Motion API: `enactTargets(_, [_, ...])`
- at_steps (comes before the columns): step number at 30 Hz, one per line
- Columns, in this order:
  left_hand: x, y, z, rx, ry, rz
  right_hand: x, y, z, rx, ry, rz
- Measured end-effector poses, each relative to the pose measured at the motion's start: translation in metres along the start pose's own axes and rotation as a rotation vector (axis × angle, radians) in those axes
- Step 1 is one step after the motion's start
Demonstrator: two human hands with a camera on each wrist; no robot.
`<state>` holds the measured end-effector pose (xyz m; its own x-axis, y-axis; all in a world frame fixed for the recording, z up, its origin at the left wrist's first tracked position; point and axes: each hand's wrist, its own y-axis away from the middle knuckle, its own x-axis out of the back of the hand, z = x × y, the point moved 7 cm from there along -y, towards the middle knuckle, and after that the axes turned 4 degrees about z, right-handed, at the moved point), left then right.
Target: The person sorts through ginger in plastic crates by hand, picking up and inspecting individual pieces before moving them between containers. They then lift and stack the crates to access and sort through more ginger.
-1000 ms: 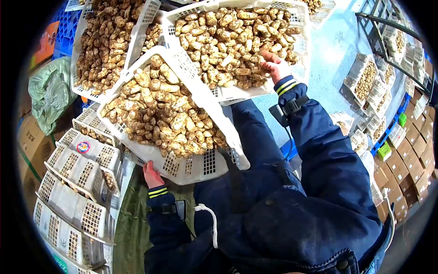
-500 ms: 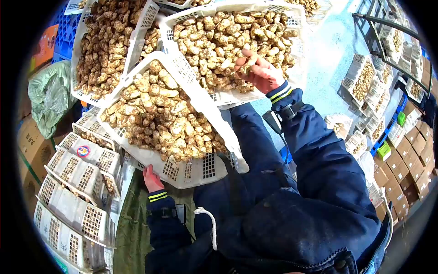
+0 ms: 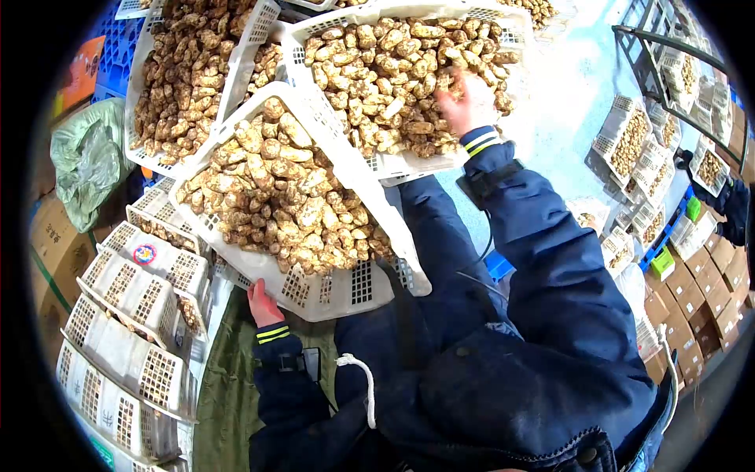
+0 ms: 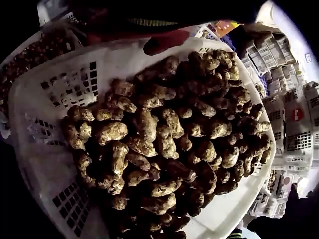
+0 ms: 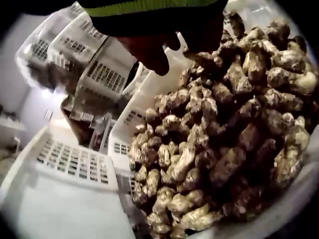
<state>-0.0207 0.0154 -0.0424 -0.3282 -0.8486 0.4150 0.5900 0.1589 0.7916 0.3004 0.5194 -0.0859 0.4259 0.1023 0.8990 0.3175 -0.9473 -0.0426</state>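
1. Since half a second ago, the right hand has shifted from the near edge of the far basket to the right side of its heap; the left hand has stayed put.
2. Knobbly roots fill the far basket, and more are piled in the near basket. From my head view, the two baskets overlap at a corner.
3. On the right, I see fingers bent down towards the roots, but glare and shadow hide the tips, so I can't tell how wide they are or whether they have hold of one.
4. On the left, the hand appears to grip the near basket's lower rim: one finger lies over the edge in my left wrist view, the others hidden from me.
5. My main worry is a spill. The near basket seems to lean across the thigh, so a slack left grip or a shifted leg could tip it and send roots over the low side.
6. Digging at the heap could loosen neighbouring roots and roll some off the far basket's near edge.
7. A weak pinch could drop a root between the baskets, and the wrist strap might catch on the rim.
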Motion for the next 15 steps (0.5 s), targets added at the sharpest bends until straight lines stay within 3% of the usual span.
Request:
enactTargets(1, [0.000, -0.001, 0.000, -0.020, -0.019, -0.011, -0.023, 0.011, -0.023, -0.033, -0.137, -0.281])
enactTargets(2, [0.000, -0.002, -0.001, -0.038, -0.041, -0.025, -0.049, 0.029, -0.052, 0.249, 0.019, -0.420])
enactTargets(3, [-0.002, 0.006, 0.004, -0.032, -0.077, 0.027, -0.063, 0.044, -0.076, 0.314, 0.078, -0.575])
enactTargets(5, [0.005, -0.004, -0.001, -0.010, -0.119, 0.042, -0.121, 0.079, -0.081, 0.487, 0.367, -0.676])
enactTargets(6, [0.009, -0.008, -0.003, 0.013, -0.157, 0.059, -0.121, 0.079, -0.089, 0.558, 0.484, -0.554])
enactTargets(8, [0.014, -0.008, -0.005, 0.008, -0.168, 0.050, -0.119, 0.073, -0.080, 0.323, 0.288, -0.685])
enactTargets(10, [0.003, -0.003, -0.001, -0.031, -0.053, 0.041, -0.096, 0.065, -0.061, 0.004, -0.314, -0.670])
enactTargets(12, [0.000, -0.002, 0.000, -0.014, -0.035, 0.028, -0.090, 0.079, -0.038, -0.475, -1.011, -0.743])
enactTargets(13, [0.003, -0.005, -0.001, -0.008, -0.060, 0.014, -0.068, 0.078, -0.030, -0.454, -1.012, -0.728])
enactTargets(14, [0.008, -0.010, -0.003, -0.002, -0.086, -0.003, -0.065, 0.089, -0.021, -0.662, -1.232, -0.710])
enactTargets(15, [0.006, -0.014, -0.001, -0.156, -0.152, -0.167, -0.062, 0.094, -0.013, -0.691, -1.311, -0.670])
